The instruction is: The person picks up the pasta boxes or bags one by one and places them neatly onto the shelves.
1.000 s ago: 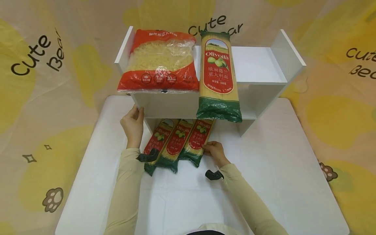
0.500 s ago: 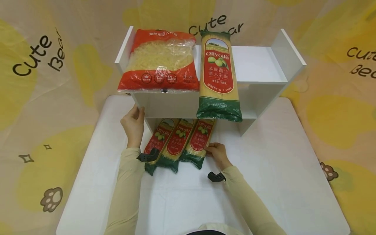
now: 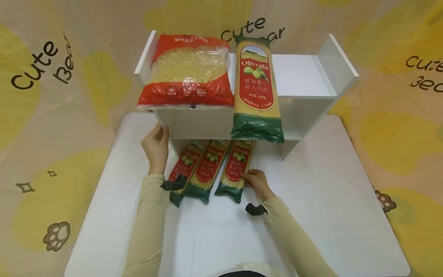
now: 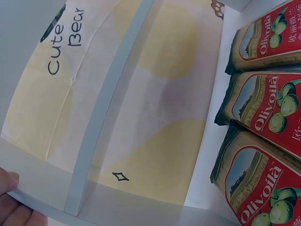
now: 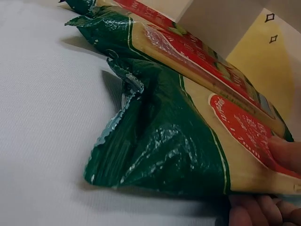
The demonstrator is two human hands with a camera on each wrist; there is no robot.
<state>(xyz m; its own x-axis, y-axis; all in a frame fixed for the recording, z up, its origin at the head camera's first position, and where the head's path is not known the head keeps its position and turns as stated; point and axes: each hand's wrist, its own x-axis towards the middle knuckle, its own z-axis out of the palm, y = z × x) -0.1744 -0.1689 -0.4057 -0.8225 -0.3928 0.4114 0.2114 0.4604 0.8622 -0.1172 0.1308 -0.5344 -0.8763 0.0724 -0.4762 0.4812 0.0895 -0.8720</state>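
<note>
- White tabletop [image 3: 332,215] with rounded far corners; faint creases cross its surface toward the near edge.
- Patterned cloth [image 3: 104,50] hangs beyond the far edge and past both side edges, pale with yellow patches, "Cute Bear" lettering, paw prints and small diamond-shaped stars.
- White shelf [image 3: 297,77] stands near the middle of the far edge, its side panels rising above the top board.
- On the top board, a red pasta bag [image 3: 188,69] lies at the left and a large-looking spaghetti packet [image 3: 257,88] beside it, both jutting over the front.
- Below, the left packet [image 3: 187,163], middle packet [image 3: 209,169] and right packet [image 3: 235,169] lie on the tabletop, far ends under the shelf, green ends toward the near edge; a gap separates the right one's near end.
- Left hand [image 3: 155,150] pinches the front of the shelf's left panel.
- Right hand [image 3: 257,182] pinches the right packet's outer side, thumb on top, fingers below.
</note>
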